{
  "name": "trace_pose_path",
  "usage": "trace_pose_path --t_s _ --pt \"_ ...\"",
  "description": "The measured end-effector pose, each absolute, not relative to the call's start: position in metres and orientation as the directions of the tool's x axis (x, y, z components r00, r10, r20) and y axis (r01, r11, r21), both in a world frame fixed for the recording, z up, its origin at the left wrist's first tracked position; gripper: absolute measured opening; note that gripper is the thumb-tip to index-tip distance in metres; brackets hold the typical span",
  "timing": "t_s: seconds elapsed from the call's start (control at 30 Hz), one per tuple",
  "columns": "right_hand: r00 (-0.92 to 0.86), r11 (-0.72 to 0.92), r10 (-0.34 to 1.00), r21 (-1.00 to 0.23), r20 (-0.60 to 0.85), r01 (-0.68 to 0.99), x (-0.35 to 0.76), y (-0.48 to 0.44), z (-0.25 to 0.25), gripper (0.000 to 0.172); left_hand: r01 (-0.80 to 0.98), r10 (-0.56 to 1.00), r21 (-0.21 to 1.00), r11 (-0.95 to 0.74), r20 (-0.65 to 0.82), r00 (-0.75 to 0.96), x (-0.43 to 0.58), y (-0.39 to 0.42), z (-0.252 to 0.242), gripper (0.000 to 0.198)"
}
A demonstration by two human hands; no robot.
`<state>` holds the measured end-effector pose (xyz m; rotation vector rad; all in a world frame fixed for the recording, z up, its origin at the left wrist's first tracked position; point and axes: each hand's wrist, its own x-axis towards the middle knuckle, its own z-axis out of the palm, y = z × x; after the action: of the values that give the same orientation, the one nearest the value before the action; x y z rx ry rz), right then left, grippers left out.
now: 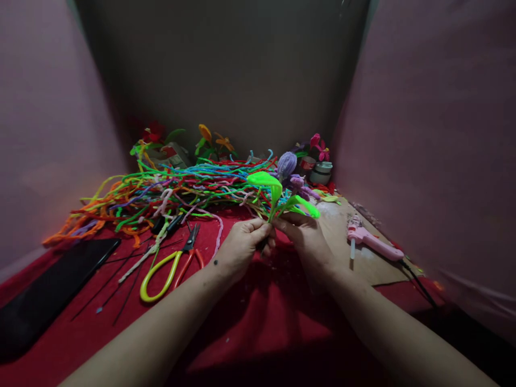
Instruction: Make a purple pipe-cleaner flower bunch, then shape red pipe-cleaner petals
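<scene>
Both hands meet over the red cloth [250, 322] and pinch the base of a bright green pipe-cleaner stem with leaf loops [271, 189]. My left hand [242, 247] is closed round the lower stem. My right hand [304, 236] grips the same piece from the right, just below a green leaf [304, 206]. A purple pipe-cleaner flower [287, 164] shows just behind the leaves.
A large heap of coloured pipe cleaners [161, 193] lies behind the hands. Scissors with yellow and orange handles [173, 266] and thin wires lie at left, beside a black flat object [52, 290]. A pink glue gun [368, 239] rests at right. Finished flowers and small jars [321, 172] stand at the back.
</scene>
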<state>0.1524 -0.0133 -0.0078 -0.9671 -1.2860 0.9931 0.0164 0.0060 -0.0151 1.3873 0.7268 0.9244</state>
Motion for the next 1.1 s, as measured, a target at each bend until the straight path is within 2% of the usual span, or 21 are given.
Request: trace_pose_path --t_s 0.13,0.27,0.5,0.67,0.83,0.9,1.0,1.1 --pt "-0.089 0.244 0.961 -0.953 0.262 -0.178 0.151 -0.015 -0.007 0.018 -0.19 0.847 0.982 0.012 0.091 0.524 0.015 0.008 -0.018 0.028" --pt "-0.124 0.199 0.964 -0.95 0.233 -0.242 0.15 -0.016 -0.012 0.018 -0.189 0.809 0.978 0.091 0.039 0.586 0.015 0.009 -0.017 0.027" --pt "-0.041 0.279 0.955 -0.934 0.295 -0.221 0.144 -0.015 -0.017 0.024 -0.22 0.775 0.968 0.118 0.049 0.63 0.012 0.01 -0.013 0.021" --pt "0.042 0.286 0.958 -0.924 0.285 -0.253 0.141 -0.015 -0.018 0.021 -0.231 0.838 0.971 0.055 0.081 0.54 0.013 -0.001 0.004 0.009" --pt "0.089 0.339 0.94 -0.933 0.329 -0.121 0.138 -0.02 -0.014 0.025 -0.211 0.896 0.977 0.008 0.087 0.436 0.021 -0.004 0.006 0.025" --pt "0.122 0.35 0.933 -0.934 0.34 -0.076 0.138 -0.021 -0.013 0.026 -0.209 0.915 0.977 -0.036 0.116 0.387 0.023 -0.001 -0.001 0.025" --pt "0.161 0.35 0.929 -0.932 0.332 -0.094 0.137 -0.021 -0.014 0.022 -0.244 0.916 0.97 -0.025 0.12 0.384 0.025 0.003 -0.011 0.027" --pt "0.125 0.365 0.928 -0.924 0.351 -0.111 0.136 -0.02 -0.017 0.02 -0.256 0.91 0.967 0.013 0.095 0.404 0.025 0.005 -0.014 0.026"
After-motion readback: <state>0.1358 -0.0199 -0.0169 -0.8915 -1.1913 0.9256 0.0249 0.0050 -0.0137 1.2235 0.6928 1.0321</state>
